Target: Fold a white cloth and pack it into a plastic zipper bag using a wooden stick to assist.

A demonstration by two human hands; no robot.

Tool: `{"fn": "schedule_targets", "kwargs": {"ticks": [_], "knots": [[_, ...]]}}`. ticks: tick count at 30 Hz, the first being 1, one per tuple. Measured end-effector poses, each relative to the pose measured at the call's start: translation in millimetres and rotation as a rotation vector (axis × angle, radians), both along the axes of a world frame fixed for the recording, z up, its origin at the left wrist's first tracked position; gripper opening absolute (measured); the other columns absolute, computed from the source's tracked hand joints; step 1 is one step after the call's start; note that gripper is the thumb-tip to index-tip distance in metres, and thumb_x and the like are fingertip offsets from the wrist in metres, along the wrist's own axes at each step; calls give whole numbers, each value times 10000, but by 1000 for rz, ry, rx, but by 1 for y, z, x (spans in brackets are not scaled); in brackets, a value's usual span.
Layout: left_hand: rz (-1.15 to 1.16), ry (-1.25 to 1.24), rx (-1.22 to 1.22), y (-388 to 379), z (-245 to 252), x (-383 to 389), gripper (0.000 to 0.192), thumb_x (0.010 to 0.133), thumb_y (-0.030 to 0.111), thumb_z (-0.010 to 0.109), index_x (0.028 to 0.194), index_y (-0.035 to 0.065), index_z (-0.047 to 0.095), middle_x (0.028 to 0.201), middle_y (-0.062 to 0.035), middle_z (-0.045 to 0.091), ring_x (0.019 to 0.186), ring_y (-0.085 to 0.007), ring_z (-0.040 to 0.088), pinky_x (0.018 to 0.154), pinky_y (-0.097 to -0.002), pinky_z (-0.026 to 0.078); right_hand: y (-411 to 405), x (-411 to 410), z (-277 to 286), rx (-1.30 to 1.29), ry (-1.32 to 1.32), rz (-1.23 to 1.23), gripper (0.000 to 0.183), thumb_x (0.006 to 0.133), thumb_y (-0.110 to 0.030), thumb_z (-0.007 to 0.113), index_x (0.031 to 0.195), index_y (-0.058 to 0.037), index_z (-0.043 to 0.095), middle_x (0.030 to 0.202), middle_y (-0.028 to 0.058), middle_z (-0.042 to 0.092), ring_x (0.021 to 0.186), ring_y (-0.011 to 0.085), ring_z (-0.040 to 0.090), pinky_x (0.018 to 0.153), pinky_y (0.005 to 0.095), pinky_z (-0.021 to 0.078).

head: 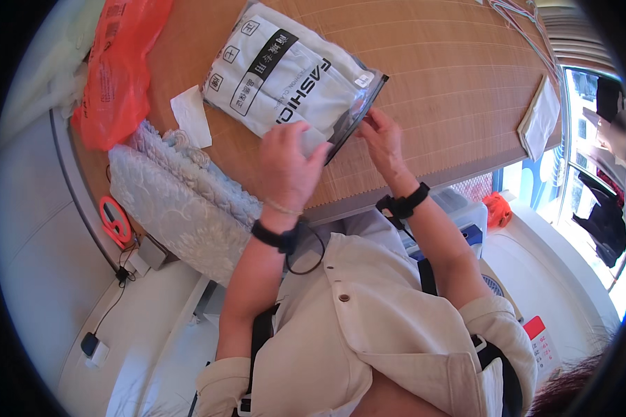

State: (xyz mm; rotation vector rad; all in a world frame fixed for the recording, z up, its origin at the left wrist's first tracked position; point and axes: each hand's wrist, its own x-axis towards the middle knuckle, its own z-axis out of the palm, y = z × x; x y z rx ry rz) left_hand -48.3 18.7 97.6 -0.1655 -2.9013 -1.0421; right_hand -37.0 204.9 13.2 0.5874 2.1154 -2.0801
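A clear plastic zip bag (297, 62) with folded white fabric inside lies on the woven mat of the bed. It bears printed writing, and a dark zip strip (357, 122) runs along its near right edge. My right hand (383, 138) pinches the edge at that strip with thumb and fingers. Over the bag's near corner is my left hand (292, 161), slightly blurred, its thumb and fingers spread apart. Whether its fingertips touch the plastic is hard to tell. Each wrist wears a black strap.
A red plastic bag (120, 73), a white paper piece (192, 115) and a patterned, ruffled cloth (182, 208) lie to the left. Hangers (524, 26) and a folded white cloth (540, 119) sit at the right. A translucent storage box (456, 213) stands below the mat's edge.
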Motion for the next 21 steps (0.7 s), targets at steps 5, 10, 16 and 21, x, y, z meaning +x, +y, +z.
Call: {"fn": "schedule_targets", "kwargs": {"ticks": [5,10,16,21], "knots": [[-292,-61,-296,49,0,-6,425,625,173,780,977,97,555,902,-95,555,854,-266,555,719,-414,424,-19,-17,0,-108,0,-189,325,816,-10,587,1141,-25,577,850,46,611,688,143,570,659,283,496],[-253,53,-304,48,-13,-9,158,736,90,652,868,101,567,786,-71,557,725,-268,573,623,-396,431,-22,-29,-16,217,42,-136,361,792,-115,663,1128,-33,560,850,110,662,714,210,631,660,323,507],[-211,122,-198,46,3,-12,134,736,105,669,830,101,573,744,-70,546,684,-275,569,594,-380,459,-27,-46,0,355,-86,-103,330,792,-87,678,1104,-20,594,902,17,647,755,100,577,668,272,491],[-241,149,-164,46,6,-16,144,733,111,681,828,101,574,731,-68,541,664,-265,568,568,-373,458,-34,-55,-6,-178,-31,-327,224,822,-104,646,1027,-22,606,771,66,653,625,124,600,541,252,467]]}}
